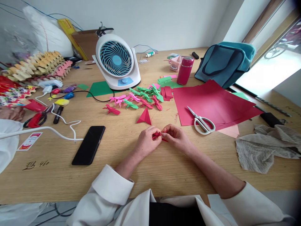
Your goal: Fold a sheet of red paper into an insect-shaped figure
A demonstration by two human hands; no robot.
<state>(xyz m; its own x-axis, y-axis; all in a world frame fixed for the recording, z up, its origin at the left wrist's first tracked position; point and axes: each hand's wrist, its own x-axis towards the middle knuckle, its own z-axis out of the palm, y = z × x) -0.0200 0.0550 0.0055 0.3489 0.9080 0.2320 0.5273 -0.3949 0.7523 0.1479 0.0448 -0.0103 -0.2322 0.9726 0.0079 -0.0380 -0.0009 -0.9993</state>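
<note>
My left hand (pixel 148 141) and my right hand (pixel 176 138) meet low over the table, both closed on one small piece of folded red paper (pixel 157 135). Fingers cover most of it, so its full shape is hidden. Just beyond my hands stands a red folded paper triangle (pixel 145 117). Behind that lies a heap of folded paper figures (pixel 141 98) in green, pink and red. White-handled scissors (pixel 202 122) rest to the right, partly on large red paper sheets (pixel 211 102). Small cut red strips (pixel 166 93) lie beside the heap.
A white fan (pixel 117 62) stands behind the heap. A black phone (pixel 88 145) with a white cable lies to the left. At the right are a red thermos (pixel 185 70), a blue bag (pixel 223 64) and a crumpled cloth (pixel 265 146). Another person's hand (pixel 10 113) shows at far left.
</note>
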